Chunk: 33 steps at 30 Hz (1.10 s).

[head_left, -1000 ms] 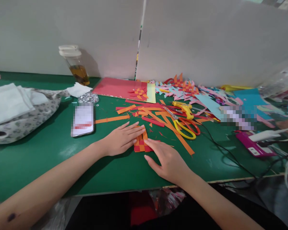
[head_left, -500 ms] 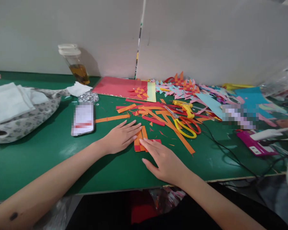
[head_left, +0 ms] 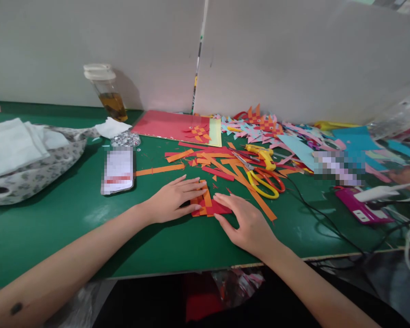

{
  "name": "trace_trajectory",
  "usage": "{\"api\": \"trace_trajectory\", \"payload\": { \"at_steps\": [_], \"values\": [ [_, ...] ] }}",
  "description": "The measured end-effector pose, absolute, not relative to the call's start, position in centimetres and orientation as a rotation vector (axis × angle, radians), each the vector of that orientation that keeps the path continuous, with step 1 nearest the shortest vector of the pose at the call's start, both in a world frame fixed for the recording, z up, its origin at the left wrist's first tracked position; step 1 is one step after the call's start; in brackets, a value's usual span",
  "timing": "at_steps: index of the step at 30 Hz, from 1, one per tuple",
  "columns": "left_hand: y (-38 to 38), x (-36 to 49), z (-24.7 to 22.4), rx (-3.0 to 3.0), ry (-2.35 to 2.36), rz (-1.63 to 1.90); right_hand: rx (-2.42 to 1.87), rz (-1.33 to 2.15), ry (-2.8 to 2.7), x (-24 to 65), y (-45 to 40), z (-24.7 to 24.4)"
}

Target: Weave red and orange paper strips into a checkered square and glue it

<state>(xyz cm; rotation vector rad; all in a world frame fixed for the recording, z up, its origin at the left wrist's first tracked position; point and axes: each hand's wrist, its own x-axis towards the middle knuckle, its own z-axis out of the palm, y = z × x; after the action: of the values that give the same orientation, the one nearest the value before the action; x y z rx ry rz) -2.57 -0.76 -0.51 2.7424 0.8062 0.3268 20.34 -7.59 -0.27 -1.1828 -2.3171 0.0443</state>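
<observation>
A small woven piece of orange and red paper strips (head_left: 207, 204) lies flat on the green table. My left hand (head_left: 172, 200) rests on its left side, fingers stretched across the orange strips. At its right, my right hand (head_left: 248, 223) has thumb and fingers apart around the loose red strip ends (head_left: 222, 207); whether the fingertips touch them I cannot tell. Just beyond the hands are scattered orange strips (head_left: 259, 200) and red strips (head_left: 218, 173). Scissors (head_left: 263, 184) with yellow and orange handles lie to the right of these.
A phone (head_left: 118, 173) and a glittery bag (head_left: 125, 138) sit left, near a tilted bottle of brown liquid (head_left: 112, 98). A yellow glue gun (head_left: 264, 155), folded paper fish (head_left: 200, 133) and paper scraps lie behind. A purple power strip (head_left: 362, 207) with cables is at right.
My right hand has drawn back to the right, uncovering the middle of the weave and more of the red ends. The left hand has shifted slightly right over the piece.
</observation>
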Motion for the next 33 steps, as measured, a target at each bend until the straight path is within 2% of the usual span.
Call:
{"api": "trace_trajectory", "payload": {
  "at_steps": [13, 33],
  "values": [
    [-0.8, -2.5, -0.8, 2.682, 0.684, 0.403, -1.013, -0.044, -2.421, 20.3, -6.7, -0.5],
    [-0.7, -2.7, -0.8, 2.872, 0.628, 0.353, -1.137, 0.007, -2.372, 20.7, -6.8, -1.0]
  ]
}}
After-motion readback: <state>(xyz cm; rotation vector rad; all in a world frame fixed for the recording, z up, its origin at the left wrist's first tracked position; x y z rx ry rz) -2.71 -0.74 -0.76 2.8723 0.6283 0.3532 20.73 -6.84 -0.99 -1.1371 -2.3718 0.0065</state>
